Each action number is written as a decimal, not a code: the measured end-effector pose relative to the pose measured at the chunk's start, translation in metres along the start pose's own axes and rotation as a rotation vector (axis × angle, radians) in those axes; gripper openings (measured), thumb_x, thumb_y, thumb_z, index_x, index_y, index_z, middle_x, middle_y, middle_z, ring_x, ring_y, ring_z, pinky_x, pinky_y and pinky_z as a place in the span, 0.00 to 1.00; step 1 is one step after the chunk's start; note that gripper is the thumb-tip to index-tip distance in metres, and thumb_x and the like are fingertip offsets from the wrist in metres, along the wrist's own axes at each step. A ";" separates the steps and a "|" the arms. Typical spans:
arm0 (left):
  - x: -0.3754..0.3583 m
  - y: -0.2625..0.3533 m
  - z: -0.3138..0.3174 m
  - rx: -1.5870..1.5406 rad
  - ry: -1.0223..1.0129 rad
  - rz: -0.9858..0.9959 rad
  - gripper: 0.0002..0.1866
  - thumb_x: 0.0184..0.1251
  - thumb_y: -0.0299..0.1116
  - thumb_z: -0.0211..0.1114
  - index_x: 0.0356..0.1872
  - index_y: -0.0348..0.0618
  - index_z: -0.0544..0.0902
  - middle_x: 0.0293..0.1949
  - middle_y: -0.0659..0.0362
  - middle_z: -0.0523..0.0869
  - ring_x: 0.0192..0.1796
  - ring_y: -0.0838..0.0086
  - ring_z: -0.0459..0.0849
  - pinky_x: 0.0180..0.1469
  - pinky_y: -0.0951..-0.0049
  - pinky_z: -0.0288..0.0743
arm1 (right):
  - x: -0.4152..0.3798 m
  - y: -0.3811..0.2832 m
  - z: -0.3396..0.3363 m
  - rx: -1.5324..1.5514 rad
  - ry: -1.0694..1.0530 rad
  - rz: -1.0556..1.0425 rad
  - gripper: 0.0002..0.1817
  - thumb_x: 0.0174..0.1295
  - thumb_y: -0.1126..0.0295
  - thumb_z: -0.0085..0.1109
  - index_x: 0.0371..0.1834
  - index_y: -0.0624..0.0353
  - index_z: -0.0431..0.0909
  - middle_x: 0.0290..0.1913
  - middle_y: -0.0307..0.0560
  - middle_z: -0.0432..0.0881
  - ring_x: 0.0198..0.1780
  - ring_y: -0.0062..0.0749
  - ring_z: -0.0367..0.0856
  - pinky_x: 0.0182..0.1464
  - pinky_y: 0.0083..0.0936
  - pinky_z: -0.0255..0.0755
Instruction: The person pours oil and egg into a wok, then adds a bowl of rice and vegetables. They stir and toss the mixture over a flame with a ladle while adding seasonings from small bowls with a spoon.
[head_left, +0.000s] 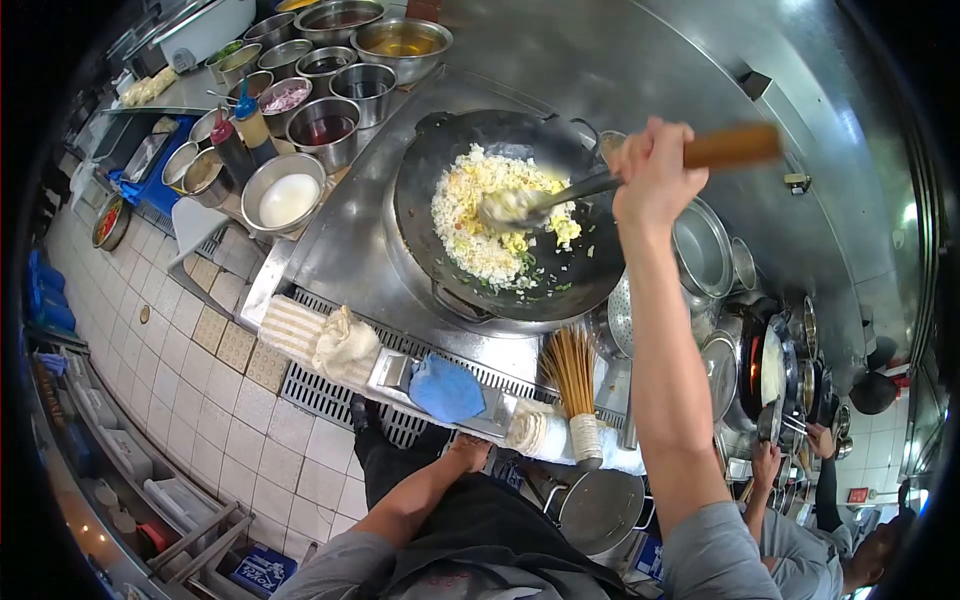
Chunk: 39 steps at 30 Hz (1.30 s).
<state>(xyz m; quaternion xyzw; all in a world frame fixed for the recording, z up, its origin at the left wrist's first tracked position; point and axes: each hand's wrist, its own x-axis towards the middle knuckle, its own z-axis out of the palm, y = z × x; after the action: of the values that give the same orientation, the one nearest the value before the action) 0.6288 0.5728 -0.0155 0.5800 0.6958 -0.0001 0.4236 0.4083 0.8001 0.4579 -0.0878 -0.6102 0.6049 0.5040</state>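
My right hand [655,175] is closed round the shaft of a ladle near its wooden handle [735,147]. The ladle's bowl [513,208] rests in the fried rice [475,215], which has bits of egg and green in it. The rice lies in a big black wok [420,225] on the steel stove. Down at the stove's front edge, beside a blue cloth [447,388], is my left hand [468,452]; its fingers are partly hidden and I cannot make out whether it holds anything.
Metal bowls of ingredients [325,130] and squeeze bottles [252,118] stand at the upper left. A bamboo brush [572,375] and folded towels [535,430] lie along the front edge. At the lower right a co-worker [800,550] handles another wok [773,370].
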 end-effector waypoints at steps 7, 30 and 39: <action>-0.003 -0.002 0.001 0.017 -0.071 0.013 0.37 0.66 0.44 0.49 0.76 0.49 0.54 0.77 0.52 0.53 0.78 0.59 0.50 0.77 0.55 0.40 | 0.023 -0.010 -0.009 -0.118 0.165 -0.010 0.07 0.61 0.73 0.54 0.29 0.62 0.68 0.14 0.35 0.60 0.12 0.21 0.56 0.16 0.25 0.53; -0.023 -0.002 -0.015 -0.018 -0.045 0.092 0.34 0.66 0.47 0.53 0.72 0.46 0.62 0.72 0.46 0.64 0.74 0.55 0.62 0.75 0.54 0.52 | -0.013 0.003 0.015 0.205 -0.202 0.041 0.15 0.61 0.73 0.50 0.17 0.55 0.61 0.13 0.35 0.57 0.11 0.21 0.55 0.16 0.28 0.51; -0.138 -0.051 -0.012 -0.460 0.391 0.018 0.24 0.65 0.43 0.60 0.58 0.41 0.75 0.56 0.45 0.80 0.57 0.51 0.79 0.59 0.57 0.74 | 0.010 0.023 0.021 0.104 -0.072 0.038 0.12 0.62 0.73 0.49 0.21 0.58 0.64 0.13 0.36 0.58 0.11 0.20 0.53 0.16 0.25 0.50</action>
<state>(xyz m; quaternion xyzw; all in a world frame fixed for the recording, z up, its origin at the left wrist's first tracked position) 0.5761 0.4506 0.0480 0.4639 0.7408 0.2731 0.4018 0.3769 0.7996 0.4491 -0.0511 -0.5939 0.6481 0.4741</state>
